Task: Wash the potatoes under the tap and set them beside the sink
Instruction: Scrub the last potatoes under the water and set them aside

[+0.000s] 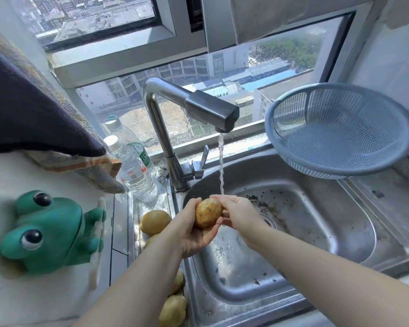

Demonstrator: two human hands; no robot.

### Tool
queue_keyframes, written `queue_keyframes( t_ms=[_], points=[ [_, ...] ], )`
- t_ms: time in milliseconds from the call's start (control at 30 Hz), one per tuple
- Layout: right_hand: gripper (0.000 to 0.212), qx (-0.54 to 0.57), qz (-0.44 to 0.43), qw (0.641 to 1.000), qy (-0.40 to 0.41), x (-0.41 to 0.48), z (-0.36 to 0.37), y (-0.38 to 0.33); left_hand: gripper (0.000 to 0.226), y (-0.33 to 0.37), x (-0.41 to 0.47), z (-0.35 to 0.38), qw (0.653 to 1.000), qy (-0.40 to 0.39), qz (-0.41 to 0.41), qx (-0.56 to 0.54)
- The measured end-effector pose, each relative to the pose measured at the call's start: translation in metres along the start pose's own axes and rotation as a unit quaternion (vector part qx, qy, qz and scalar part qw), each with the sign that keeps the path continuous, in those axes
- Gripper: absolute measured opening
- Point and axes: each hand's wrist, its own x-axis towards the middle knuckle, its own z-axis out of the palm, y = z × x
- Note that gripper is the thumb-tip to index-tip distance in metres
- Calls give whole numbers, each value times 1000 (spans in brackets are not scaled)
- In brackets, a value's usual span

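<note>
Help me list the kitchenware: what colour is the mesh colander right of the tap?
The round plastic mesh colander is pale grey-blue throughout; head view.

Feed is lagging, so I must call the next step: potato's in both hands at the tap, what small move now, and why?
Probably roll the potato rightward under the water stream, rubbing with the right hand while the left hand cups it. Dark specks show on its facing side, and the stream lands only at its upper right edge.
</note>
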Motion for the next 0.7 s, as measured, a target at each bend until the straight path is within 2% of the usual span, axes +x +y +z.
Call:
queue_keyframes(
  t_ms=[67, 167, 200, 267, 333, 467, 567, 700],
  points=[
    [26, -76, -35, 996, 3, -2, 5, 6, 51, -2, 1, 3, 1000, 21, 9, -17],
    [45, -145, -95, 985, -15, -6, 11, 13, 45, -6, 0, 11, 997, 42, 30, -55],
    [45, -160, -113, 980, -10, -6, 11, 15, 44, -8, -1, 14, 996, 44, 34, -64],
    [31, -167, -131, 977, 13, -2, 9, 15, 42, -12, -4, 19, 996, 38, 43, -70],
    [18, -119, -104, 986, 55, 3, 8, 15, 39, -19, -5, 23, 997, 30, 59, -40],
    [37, -5, 36, 990, 138, 11, 2, 10, 20, -30, -6, 31, 991, 8, 114, 63],
    [35, 31, 80, 991, 100, 12, -8, 5, 19, -27, -4, 25, 980, 6, 147, 133],
    [25, 16, 46, 999, 13, 12, -21, 2, 42, -19, 3, 12, 962, 34, 179, 202]
  ],
)
